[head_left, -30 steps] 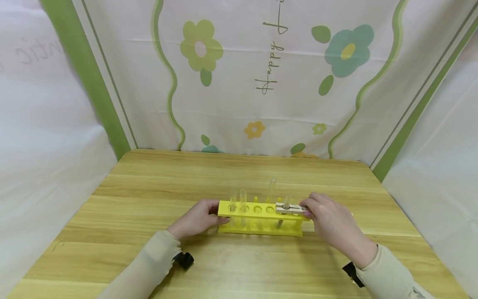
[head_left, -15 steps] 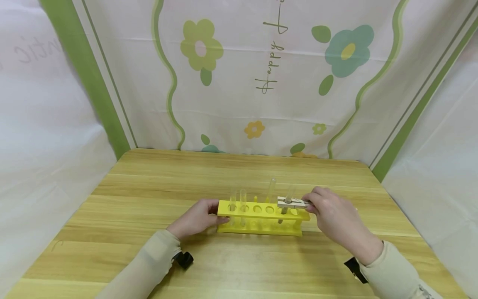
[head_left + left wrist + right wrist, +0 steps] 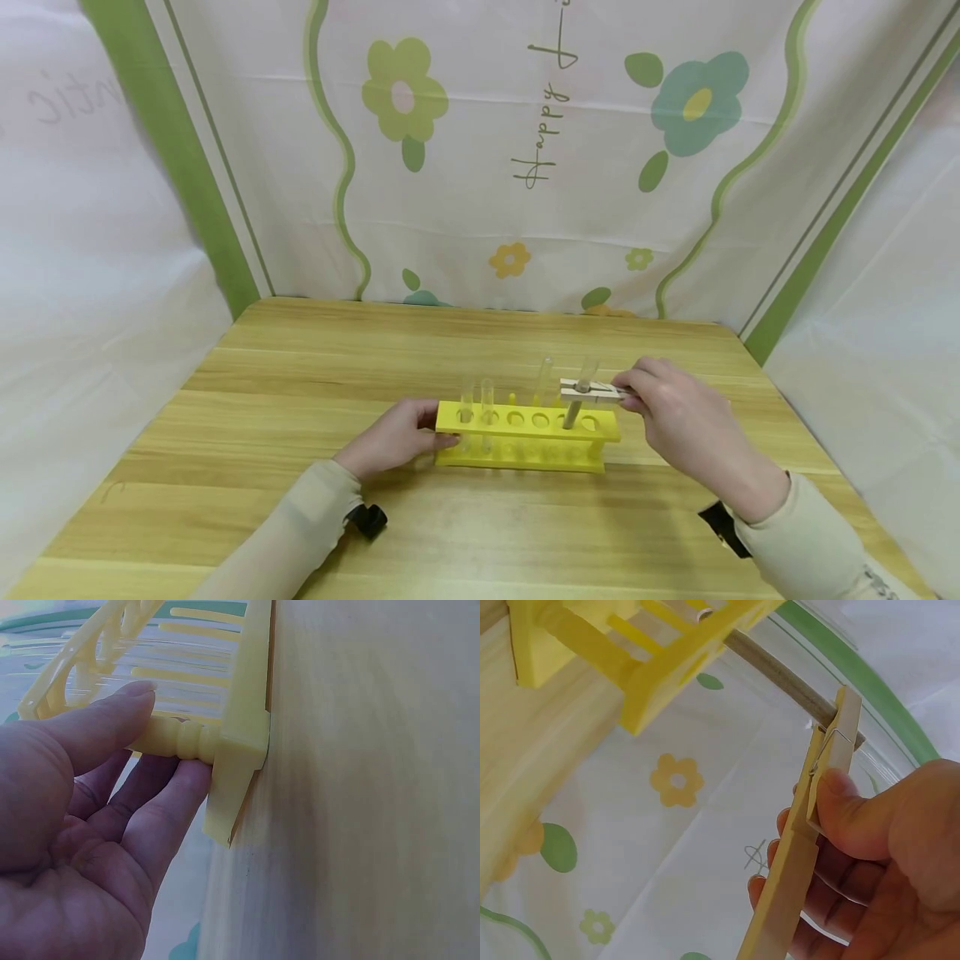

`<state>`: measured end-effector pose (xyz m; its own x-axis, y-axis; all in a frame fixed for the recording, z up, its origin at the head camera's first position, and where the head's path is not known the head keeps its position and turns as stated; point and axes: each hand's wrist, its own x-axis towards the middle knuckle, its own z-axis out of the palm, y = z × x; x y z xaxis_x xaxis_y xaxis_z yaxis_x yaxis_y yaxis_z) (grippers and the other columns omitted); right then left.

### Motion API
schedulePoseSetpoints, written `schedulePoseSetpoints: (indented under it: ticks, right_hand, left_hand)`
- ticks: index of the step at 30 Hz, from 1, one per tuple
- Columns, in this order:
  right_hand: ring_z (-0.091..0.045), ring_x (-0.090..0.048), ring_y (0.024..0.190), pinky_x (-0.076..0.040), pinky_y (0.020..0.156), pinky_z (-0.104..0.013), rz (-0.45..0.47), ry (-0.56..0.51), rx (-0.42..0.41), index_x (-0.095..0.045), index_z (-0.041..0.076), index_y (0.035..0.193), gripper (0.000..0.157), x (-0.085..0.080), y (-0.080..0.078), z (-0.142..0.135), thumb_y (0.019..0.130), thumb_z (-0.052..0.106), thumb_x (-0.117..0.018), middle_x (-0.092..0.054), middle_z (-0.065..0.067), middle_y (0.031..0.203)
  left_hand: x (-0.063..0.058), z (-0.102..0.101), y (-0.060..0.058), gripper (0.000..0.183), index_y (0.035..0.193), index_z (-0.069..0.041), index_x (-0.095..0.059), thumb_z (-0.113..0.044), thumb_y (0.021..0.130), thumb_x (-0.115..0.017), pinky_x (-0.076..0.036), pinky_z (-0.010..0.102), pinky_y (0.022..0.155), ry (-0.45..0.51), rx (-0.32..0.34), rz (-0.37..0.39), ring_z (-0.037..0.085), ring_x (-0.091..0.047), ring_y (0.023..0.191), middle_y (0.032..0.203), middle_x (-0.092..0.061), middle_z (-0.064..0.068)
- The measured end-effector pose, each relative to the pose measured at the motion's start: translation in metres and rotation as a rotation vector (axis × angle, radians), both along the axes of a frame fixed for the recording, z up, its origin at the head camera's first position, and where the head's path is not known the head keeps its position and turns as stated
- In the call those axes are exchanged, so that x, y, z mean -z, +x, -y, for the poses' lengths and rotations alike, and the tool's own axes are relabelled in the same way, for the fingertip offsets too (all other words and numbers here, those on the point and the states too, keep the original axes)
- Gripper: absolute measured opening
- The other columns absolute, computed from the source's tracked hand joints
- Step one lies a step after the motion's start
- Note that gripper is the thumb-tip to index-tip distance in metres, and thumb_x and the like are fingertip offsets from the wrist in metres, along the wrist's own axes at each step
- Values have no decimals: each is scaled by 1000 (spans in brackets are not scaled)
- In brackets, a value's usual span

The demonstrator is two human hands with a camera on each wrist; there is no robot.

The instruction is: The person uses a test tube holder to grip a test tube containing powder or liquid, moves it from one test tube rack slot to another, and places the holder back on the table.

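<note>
A yellow test tube rack [image 3: 517, 427] stands on the table in the head view. My left hand [image 3: 393, 437] grips its left end; in the left wrist view, thumb and fingers hold the ridged end post [image 3: 169, 737]. My right hand [image 3: 678, 425] holds a wooden test tube clamp [image 3: 787, 877] at the rack's right. The clamp's jaws grip a glass test tube [image 3: 573, 413] with grey-brown contents. This tube leans slightly, its upper part above the rack and its lower end at a hole near the right end.
Two clear test tubes, a left one [image 3: 467, 398] and another beside it [image 3: 487, 398], stand in the rack's left holes. A further clear tube [image 3: 545, 377] sits over a rear peg. Behind the wooden table [image 3: 480, 533] hangs a flowered curtain [image 3: 465, 192].
My right hand has risen and moved slightly right with the clamp, drawing the grey-brown test tube up from low in the rack. My left hand has stayed on the rack.
</note>
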<state>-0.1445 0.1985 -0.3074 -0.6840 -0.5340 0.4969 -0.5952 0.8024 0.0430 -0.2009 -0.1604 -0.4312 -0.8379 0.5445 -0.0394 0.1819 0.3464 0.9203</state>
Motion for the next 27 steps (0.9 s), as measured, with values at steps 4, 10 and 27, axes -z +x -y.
schedulePoseSetpoints:
  ticks: [4, 10, 27]
  right_hand:
    - [-19, -62, 74, -53, 57, -34, -26, 0, -11, -73, 4, 94, 14, -8, 0, 1, 81, 3, -79, -63, 1, 84]
    - [-16, -60, 69, -50, 52, -32, -51, -4, -11, -72, 6, 94, 15, -20, 3, 0, 80, 4, -79, -61, 4, 82]
    - [-27, -63, 76, -53, 64, -44, -109, -1, -26, -71, 4, 95, 20, -45, 5, -13, 77, 1, -81, -64, -2, 87]
  left_hand:
    - [0, 0, 0, 22, 114, -22, -70, -23, 93, -73, -52, 34, 86, 1, -2, 0, 16, -66, 98, 108, -71, -5]
    - [-1, 0, 1, 24, 117, -21, -69, -22, 93, -72, -53, 33, 86, 10, 4, 4, 16, -66, 99, 111, -71, -4]
    - [1, 1, 0, 26, 119, -20, -69, -22, 93, -72, -53, 32, 85, 27, 15, 4, 17, -66, 100, 112, -70, -3]
